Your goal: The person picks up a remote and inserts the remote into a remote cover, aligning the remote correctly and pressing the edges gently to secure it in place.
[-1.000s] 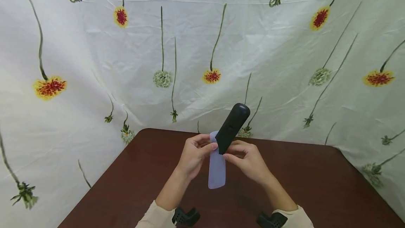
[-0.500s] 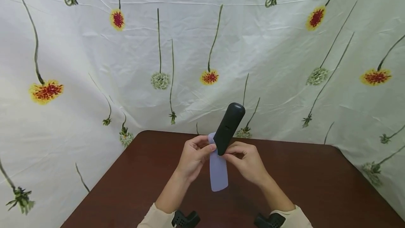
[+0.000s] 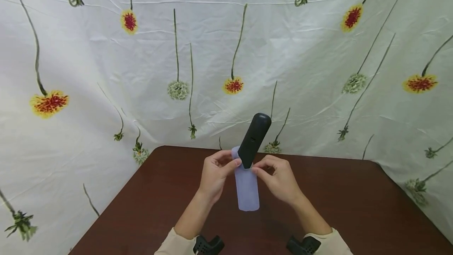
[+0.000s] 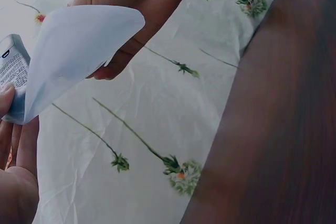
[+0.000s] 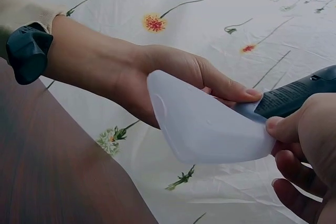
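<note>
Both hands meet above the near middle of the table, held off its surface. Left hand: fingers and thumb curled, pinching the top edge of a pale lilac sleeve on its left side. Right hand: thumb and forefinger pinching the same top edge on the right side, other fingers curled behind. A black remote stands tilted up and to the right, its lower end set into the mouth of the sleeve between the two hands; most of its length is out. Sleeve hangs down from the hands, limp and unfilled. Right wrist view: thumb lying on the sleeve beside the remote's ribbed end. Flowered cloth hangs behind the table.
</note>
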### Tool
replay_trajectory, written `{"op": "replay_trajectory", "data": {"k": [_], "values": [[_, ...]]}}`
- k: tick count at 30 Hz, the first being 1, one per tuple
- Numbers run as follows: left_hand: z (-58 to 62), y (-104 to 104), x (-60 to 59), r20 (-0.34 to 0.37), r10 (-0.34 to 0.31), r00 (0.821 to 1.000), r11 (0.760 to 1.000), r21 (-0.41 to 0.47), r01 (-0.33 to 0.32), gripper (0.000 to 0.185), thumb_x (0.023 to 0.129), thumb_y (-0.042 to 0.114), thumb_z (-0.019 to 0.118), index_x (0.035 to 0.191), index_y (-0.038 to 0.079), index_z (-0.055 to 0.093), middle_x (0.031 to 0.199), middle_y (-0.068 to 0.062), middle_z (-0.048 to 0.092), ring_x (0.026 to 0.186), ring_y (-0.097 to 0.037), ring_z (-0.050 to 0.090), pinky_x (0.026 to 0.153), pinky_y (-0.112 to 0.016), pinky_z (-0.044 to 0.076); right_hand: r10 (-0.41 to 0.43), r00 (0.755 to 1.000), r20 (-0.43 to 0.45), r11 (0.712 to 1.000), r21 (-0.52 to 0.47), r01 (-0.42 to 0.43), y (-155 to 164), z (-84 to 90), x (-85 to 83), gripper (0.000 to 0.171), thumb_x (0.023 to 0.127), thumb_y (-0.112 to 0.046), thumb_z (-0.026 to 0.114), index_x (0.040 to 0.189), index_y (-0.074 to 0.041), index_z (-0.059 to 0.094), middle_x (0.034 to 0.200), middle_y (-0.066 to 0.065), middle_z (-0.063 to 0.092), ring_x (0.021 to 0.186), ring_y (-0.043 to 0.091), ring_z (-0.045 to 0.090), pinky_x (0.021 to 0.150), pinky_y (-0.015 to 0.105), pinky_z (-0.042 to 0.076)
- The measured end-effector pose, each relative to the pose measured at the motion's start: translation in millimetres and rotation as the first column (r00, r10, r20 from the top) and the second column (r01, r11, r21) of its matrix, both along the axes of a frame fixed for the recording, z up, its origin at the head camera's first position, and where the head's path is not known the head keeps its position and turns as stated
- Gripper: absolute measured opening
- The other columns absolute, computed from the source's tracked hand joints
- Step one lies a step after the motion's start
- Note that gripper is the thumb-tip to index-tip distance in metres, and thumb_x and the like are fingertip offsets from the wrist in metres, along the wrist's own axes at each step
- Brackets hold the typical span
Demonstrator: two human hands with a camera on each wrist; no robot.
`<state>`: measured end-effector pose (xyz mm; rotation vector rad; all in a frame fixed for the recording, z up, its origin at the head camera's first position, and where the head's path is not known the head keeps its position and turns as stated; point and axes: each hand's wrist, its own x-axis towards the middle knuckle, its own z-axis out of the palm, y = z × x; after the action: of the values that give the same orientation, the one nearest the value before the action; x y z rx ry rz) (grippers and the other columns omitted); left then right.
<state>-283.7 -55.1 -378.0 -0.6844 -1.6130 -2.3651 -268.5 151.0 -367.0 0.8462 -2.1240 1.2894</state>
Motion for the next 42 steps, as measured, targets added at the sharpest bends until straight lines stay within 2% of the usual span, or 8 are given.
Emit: {"op": "replay_trajectory", "data": {"k": [6,8,14,16,21,27,34,42], "values": [[-1.5,-0.1,-0.2,-0.054,0.079,0.995,0.992,-0.096,-0.084,0.023,0.089,-0.006,0.078,0.111,-0.011,0.073,0.094,-0.011,0.071,0.086,-0.019,0.066,0.075,-0.03,0.059,-0.089,0.996,-0.001,0.995,-0.051,0.089,-2.8,-1.9,0.9,0.01,0.086,0.001,0.083,0.089,-0.009,0.081,0.086,-0.006,0.072,0.079,0.015,0.066,0.065,0.03,0.054],[-1.5,0.2,-0.3,-0.058,0.084,0.995,0.989,-0.114,-0.09,0.024,0.088,-0.004,0.079,0.111,-0.01,0.073,0.093,-0.011,0.071,0.085,-0.019,0.066,0.074,-0.03,0.058,-0.109,0.994,0.016,0.991,-0.081,0.11,-4.4,-2.0,1.6,0.009,0.086,0.0,0.083,0.089,-0.009,0.081,0.087,-0.005,0.073,0.081,0.016,0.067,0.066,0.03,0.055],[-0.2,-1.8,0.0,0.001,-0.021,1.0,0.996,-0.086,0.021,0.023,0.09,-0.007,0.076,0.111,-0.011,0.071,0.091,-0.008,0.07,0.083,-0.018,0.066,0.073,-0.032,0.059,-0.015,0.998,0.059,0.983,-0.184,0.026,-6.7,-2.4,2.9,0.007,0.087,-0.003,0.083,0.09,-0.007,0.077,0.087,0.0,0.072,0.081,0.017,0.067,0.07,0.03,0.057],[1.4,-2.4,0.3,0.017,-0.061,0.998,0.996,-0.056,0.062,0.021,0.09,-0.008,0.075,0.111,-0.008,0.072,0.093,-0.008,0.071,0.084,-0.017,0.067,0.074,-0.032,0.059,0.026,0.998,0.062,0.97,-0.243,-0.01,-6.4,-1.0,3.1,0.01,0.088,0.0,0.081,0.093,-0.005,0.073,0.087,0.004,0.07,0.08,0.018,0.067,0.071,0.03,0.057],[4.9,-3.0,-0.8,0.036,-0.109,0.993,0.994,0.011,0.109,0.02,0.091,-0.008,0.073,0.106,0.005,0.076,0.096,-0.007,0.072,0.086,-0.017,0.069,0.075,-0.031,0.058,0.071,0.997,0.037,0.926,-0.375,-0.052,-5.8,4.0,4.0,0.02,0.09,0.009,0.075,0.107,0.004,0.065,0.091,0.014,0.068,0.079,0.017,0.066,0.072,0.027,0.057],[4.6,-3.5,0.7,0.053,-0.148,0.988,0.989,0.027,0.147,0.022,0.091,-0.009,0.073,0.104,0.008,0.078,0.096,-0.006,0.073,0.086,-0.017,0.069,0.075,-0.031,0.058,0.095,0.994,0.058,0.923,-0.379,-0.066,-7.2,4.0,4.8,0.027,0.092,0.009,0.072,0.118,0.007,0.064,0.097,0.021,0.071,0.084,0.018,0.07,0.072,0.031,0.059],[2.9,-5.0,0.5,0.033,-0.178,0.983,0.983,-0.026,0.179,0.023,0.089,-0.005,0.077,0.112,-0.003,0.076,0.096,-0.009,0.073,0.083,-0.018,0.069,0.072,-0.031,0.059,0.066,0.99,0.123,0.911,-0.412,-0.01,-9.3,5.0,4.3,0.029,0.094,0.004,0.074,0.122,0.005,0.066,0.093,0.02,0.073,0.077,0.025,0.072,0.072,0.045,0.061],[2.9,-7.6,-1.5,0.022,-0.165,0.986,0.984,-0.066,0.166,0.024,0.088,-0.004,0.079,0.112,-0.003,0.077,0.1,-0.011,0.074,0.085,-0.02,0.07,0.074,-0.034,0.06,0.089,0.986,0.142,0.935,-0.354,-0.033,-7.7,5.0,5.2,0.033,0.099,-0.001,0.069,0.131,0.002,0.064,0.099,0.018,0.074,0.076,0.025,0.071,0.073,0.037,0.061]]}}
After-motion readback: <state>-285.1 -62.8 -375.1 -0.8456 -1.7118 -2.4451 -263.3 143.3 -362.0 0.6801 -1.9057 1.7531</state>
